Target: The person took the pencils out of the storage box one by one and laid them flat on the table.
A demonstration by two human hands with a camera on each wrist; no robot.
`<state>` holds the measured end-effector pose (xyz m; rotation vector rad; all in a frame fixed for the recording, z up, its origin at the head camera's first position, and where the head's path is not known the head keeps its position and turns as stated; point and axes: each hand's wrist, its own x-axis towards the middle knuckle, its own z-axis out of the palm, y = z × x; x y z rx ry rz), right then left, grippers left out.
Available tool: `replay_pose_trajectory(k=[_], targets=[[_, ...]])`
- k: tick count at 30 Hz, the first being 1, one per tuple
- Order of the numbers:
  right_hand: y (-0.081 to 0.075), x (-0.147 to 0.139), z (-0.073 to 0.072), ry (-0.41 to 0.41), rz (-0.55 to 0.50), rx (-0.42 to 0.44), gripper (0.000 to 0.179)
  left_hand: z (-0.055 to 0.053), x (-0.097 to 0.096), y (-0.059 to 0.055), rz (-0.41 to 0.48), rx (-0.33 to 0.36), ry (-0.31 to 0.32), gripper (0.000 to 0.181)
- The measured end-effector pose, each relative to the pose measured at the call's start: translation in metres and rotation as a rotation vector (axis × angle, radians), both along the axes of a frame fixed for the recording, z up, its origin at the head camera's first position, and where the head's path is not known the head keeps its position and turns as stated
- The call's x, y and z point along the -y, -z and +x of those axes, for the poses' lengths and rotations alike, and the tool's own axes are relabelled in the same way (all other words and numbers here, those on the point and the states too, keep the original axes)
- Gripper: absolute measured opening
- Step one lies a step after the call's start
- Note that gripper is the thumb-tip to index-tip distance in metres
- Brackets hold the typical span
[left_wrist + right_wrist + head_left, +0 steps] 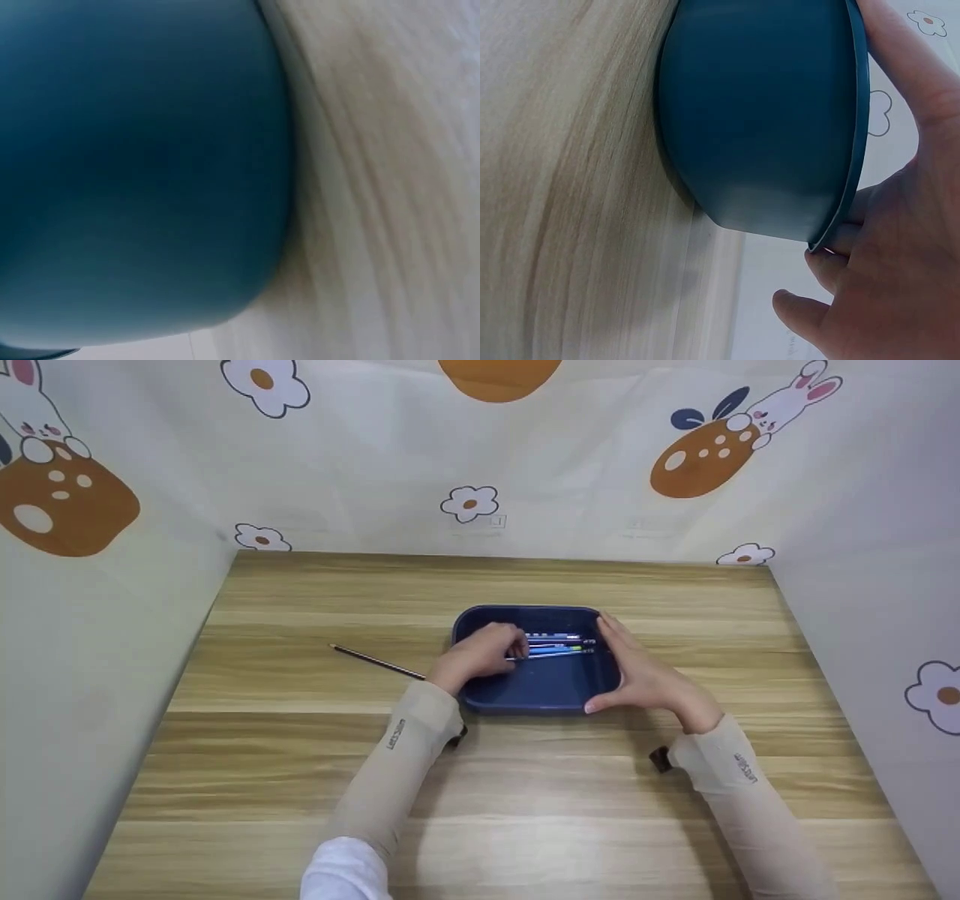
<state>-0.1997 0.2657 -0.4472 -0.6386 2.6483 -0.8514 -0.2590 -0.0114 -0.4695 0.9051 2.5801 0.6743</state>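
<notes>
A dark blue plastic box (536, 697) without a lid stands on the table, with several pencils (559, 649) lying side by side inside it. My left hand (487, 651) reaches over its left side, and its curled fingers pinch a pencil at the left end of the bunch; the exact grip is partly hidden. Spread across the right end, my right hand (641, 671) grips the box, thumb at the near corner and fingers at the far one. In the right wrist view, the right hand (900, 255) holds the box's rim. Only the outer wall of the box (142, 180) fills the left wrist view.
A single dark striped pencil (375, 660) lies on the wooden table (300, 780), left of the box and partly behind the left wrist. Patterned cloth walls (360, 472) enclose the table at the back and on both sides.
</notes>
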Motion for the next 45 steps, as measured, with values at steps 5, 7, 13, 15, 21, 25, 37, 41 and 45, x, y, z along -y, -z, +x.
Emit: replay_pose_trajectory(k=[5, 7, 13, 15, 21, 25, 37, 41, 45], targets=[[-0.0004, 0.0003, -0.0007, 0.002, 0.005, 0.001, 0.137, 0.0005, -0.0012, 0.0003, -0.023, -0.018, 0.023, 0.022], [-0.0004, 0.0003, -0.0009, 0.004, 0.006, 0.003, 0.137, 0.0002, -0.0018, 0.001, -0.033, -0.029, 0.036, 0.023], [0.0001, -0.0004, -0.0001, 0.013, 0.008, 0.013, 0.137, 0.0008, -0.0036, 0.0026, -0.052, -0.04, 0.048, 0.023], [0.0005, -0.0005, 0.0, 0.014, 0.01, 0.013, 0.138, 0.0013, -0.0041, 0.0028, -0.059, -0.049, 0.051, 0.021], [0.0007, -0.0004, 0.0003, 0.015, 0.014, 0.002, 0.138, 0.0031, -0.0053, 0.003, -0.074, -0.092, 0.067, 0.018], [0.0014, 0.0, 0.0, 0.011, 0.008, -0.006, 0.137, 0.0037, -0.0051, 0.0032, -0.066, -0.084, 0.077, 0.021], [0.0022, -0.0011, 0.0005, 0.017, 0.0, 0.003, 0.137, 0.0042, -0.0015, 0.0001, 0.018, 0.004, 0.093, 0.018], [0.0016, -0.0007, 0.0008, 0.016, -0.006, 0.007, 0.137, 0.0037, 0.0009, -0.0025, 0.077, 0.027, 0.095, 0.017], [0.0014, -0.0007, 0.0001, 0.013, -0.002, 0.003, 0.137, 0.003, 0.0038, -0.0061, 0.135, 0.034, 0.092, 0.018]])
